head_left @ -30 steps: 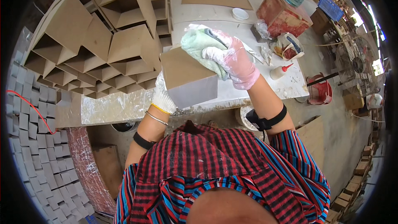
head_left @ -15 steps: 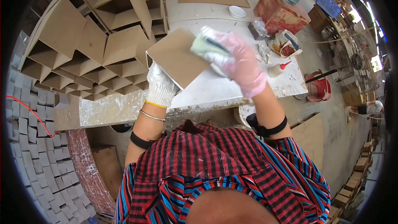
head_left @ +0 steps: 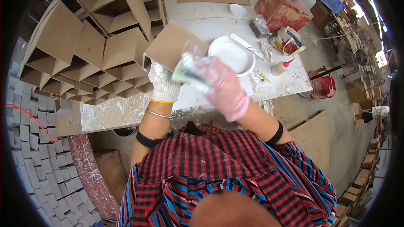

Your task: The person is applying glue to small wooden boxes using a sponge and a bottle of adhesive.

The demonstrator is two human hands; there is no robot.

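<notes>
Holding a flat brown cardboard-coloured board point(head_left: 170, 48) by its lower edge, the left hand point(head_left: 163, 82), in a white knitted glove, keeps it tilted above the white-smeared counter point(head_left: 202, 96). The right hand point(head_left: 223, 88), in a thin pink glove, is blurred and closed around a pale green and white cloth or sponge point(head_left: 185, 73), pressed at the board's lower right corner. Just beyond the hands sits a round white bowl point(head_left: 233, 54) with a flat white spatula point(head_left: 246, 46) on its rim. A small white squeeze bottle with a red tip point(head_left: 281, 67) lies near the counter's right end. Stacked brown triangular compartments point(head_left: 84, 54) fill the left side.
</notes>
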